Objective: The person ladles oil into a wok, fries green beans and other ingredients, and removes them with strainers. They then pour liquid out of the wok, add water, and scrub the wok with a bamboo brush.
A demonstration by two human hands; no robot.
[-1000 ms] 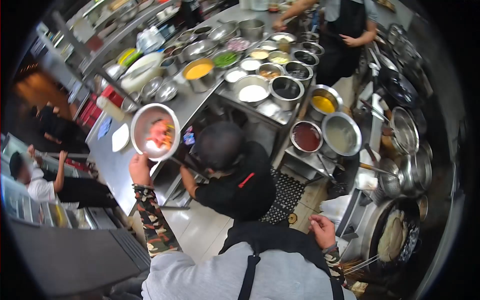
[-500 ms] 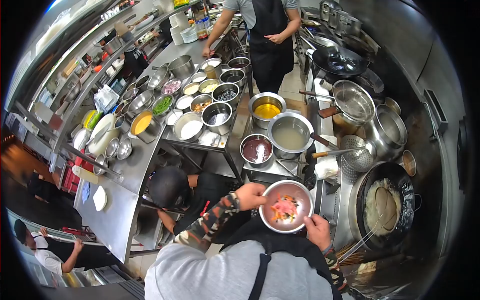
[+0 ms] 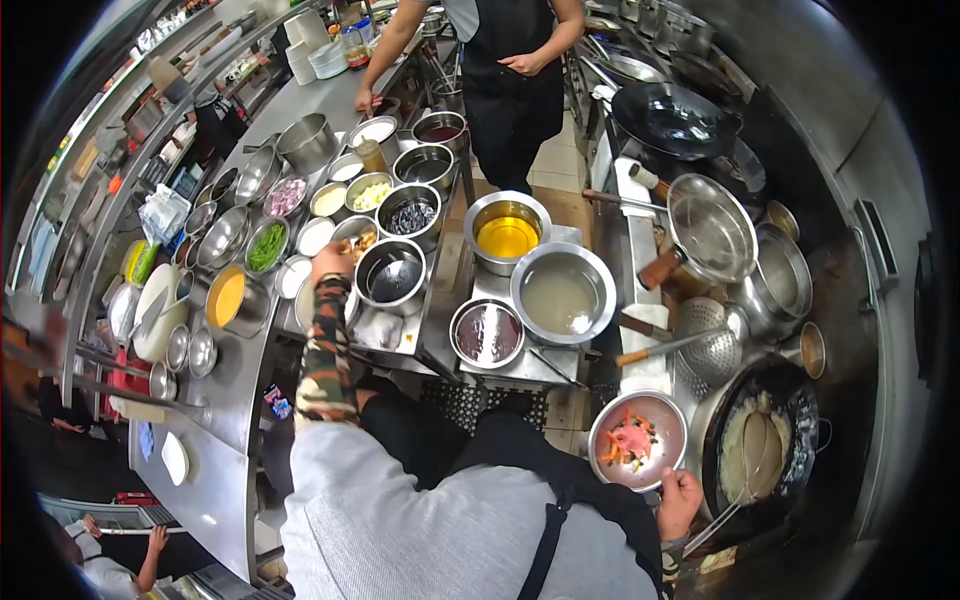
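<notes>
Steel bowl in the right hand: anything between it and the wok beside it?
Nothing visible. The right hand holds the steel bowl directly beside the wok; only the wok's near rim separates them.

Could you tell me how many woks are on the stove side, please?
2: one wok with food beside the right hand, one empty wok farther up. Others may be hidden.

The round steel bowl (image 3: 637, 441) of pink and orange pieces sits level in my fingers, just beside the wok (image 3: 765, 450).
</notes>
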